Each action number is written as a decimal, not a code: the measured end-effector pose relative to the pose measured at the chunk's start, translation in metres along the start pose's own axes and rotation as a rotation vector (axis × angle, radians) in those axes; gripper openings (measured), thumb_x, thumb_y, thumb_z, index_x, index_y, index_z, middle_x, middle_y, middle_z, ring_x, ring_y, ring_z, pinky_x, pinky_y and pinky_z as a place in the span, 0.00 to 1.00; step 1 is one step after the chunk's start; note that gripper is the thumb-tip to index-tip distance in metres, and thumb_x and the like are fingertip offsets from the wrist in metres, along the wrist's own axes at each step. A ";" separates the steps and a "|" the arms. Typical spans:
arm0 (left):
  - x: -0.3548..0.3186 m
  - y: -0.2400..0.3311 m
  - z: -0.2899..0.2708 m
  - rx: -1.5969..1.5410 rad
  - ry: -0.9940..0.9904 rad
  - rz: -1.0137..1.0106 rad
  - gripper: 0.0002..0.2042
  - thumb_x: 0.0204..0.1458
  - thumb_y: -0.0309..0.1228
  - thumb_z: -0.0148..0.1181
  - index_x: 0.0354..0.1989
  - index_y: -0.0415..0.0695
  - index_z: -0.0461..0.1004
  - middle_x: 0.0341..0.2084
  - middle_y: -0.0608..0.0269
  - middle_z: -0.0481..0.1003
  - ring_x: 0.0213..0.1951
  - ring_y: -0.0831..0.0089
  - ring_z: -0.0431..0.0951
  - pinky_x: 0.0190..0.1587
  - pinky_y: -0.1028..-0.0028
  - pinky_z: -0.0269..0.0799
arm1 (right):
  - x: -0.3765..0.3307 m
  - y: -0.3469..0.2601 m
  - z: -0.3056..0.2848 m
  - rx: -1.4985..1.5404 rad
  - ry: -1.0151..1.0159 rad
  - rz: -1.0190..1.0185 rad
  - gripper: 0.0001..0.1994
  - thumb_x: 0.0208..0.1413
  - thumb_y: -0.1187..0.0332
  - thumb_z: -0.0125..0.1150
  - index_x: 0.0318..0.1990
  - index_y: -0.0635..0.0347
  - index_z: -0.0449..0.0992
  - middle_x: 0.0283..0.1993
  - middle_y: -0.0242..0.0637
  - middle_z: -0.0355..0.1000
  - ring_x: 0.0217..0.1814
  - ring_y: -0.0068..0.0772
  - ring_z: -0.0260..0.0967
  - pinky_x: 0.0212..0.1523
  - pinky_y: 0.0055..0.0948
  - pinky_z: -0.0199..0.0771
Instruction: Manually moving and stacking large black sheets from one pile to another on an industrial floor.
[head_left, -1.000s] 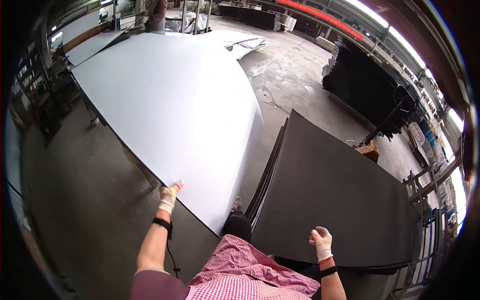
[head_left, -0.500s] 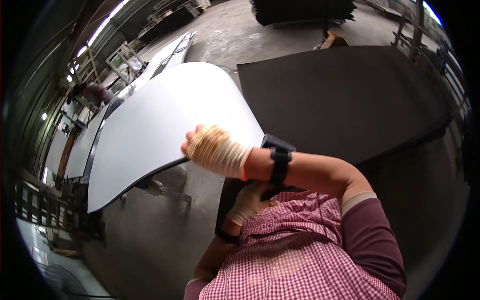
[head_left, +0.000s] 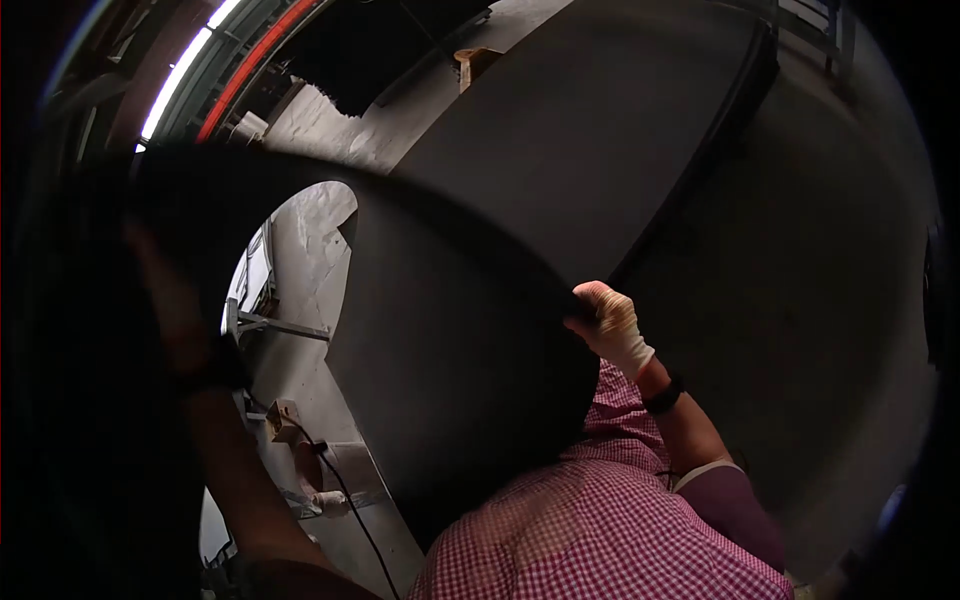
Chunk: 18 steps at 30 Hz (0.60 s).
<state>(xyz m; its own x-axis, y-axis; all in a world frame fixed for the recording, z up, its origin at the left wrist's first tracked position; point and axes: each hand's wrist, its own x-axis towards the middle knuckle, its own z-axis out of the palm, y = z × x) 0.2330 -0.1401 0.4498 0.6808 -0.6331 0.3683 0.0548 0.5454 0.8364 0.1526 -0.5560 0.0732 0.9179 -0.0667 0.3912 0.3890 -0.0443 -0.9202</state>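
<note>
We now have the dark sheet [head_left: 470, 330] lifted and bowed over in front of us; half a second ago the arms were crossed over the chest near a white sheet, and a second ago both hands were low at the near edges of a white and a dark sheet lying flat. So the view has swung, and the lift of the top dark sheet is under way.

Right hand [head_left: 610, 322], in a pale glove, at about 3 o'clock from frame centre: fingers curled tight over the sheet's edge, holding it. Left hand: we cannot tell the finger state. Only a dark forearm [head_left: 215, 440] rises at 8 o'clock, its end lost in shadow under the curling sheet.

Beyond the lifted sheet, at 12 to 2 o'clock, the stack of dark sheets [head_left: 640, 130] lies flat. At 7 o'clock, a cable [head_left: 345, 490] and a small fitting on the concrete floor [head_left: 300, 250]. At 11 o'clock, a ceiling light strip [head_left: 185, 70]. The raised sheet blocks most of our view leftward.
</note>
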 end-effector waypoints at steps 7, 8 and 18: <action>0.180 -0.198 0.066 1.843 -0.090 0.159 0.42 0.40 0.54 0.59 0.62 0.49 0.48 0.58 0.57 0.57 0.59 0.61 0.56 0.58 0.69 0.55 | -0.060 0.163 -0.085 0.439 0.532 0.623 0.19 0.34 0.81 0.67 0.38 0.66 0.70 0.39 0.34 0.70 0.38 0.27 0.67 0.44 0.25 0.70; 0.163 -0.219 0.071 1.760 -0.174 0.096 0.44 0.38 0.56 0.59 0.62 0.47 0.49 0.58 0.55 0.56 0.60 0.59 0.55 0.58 0.67 0.55 | -0.072 0.169 -0.094 0.403 0.547 0.652 0.20 0.34 0.80 0.67 0.40 0.65 0.70 0.41 0.35 0.70 0.40 0.29 0.67 0.47 0.27 0.68; -0.330 -0.248 -0.027 1.924 1.216 -1.098 0.50 0.33 0.54 0.64 0.59 0.30 0.47 0.58 0.39 0.51 0.61 0.52 0.49 0.62 0.66 0.44 | -0.087 0.163 -0.089 0.472 0.602 0.658 0.23 0.37 0.72 0.68 0.45 0.64 0.71 0.44 0.34 0.69 0.46 0.33 0.63 0.53 0.29 0.59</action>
<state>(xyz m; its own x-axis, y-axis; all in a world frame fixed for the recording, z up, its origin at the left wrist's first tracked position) 0.0146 -0.0517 0.1100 0.8253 0.5594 0.0775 0.5589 -0.8287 0.0299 0.1296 -0.6466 -0.1096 0.8199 -0.4337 -0.3736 -0.0694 0.5726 -0.8169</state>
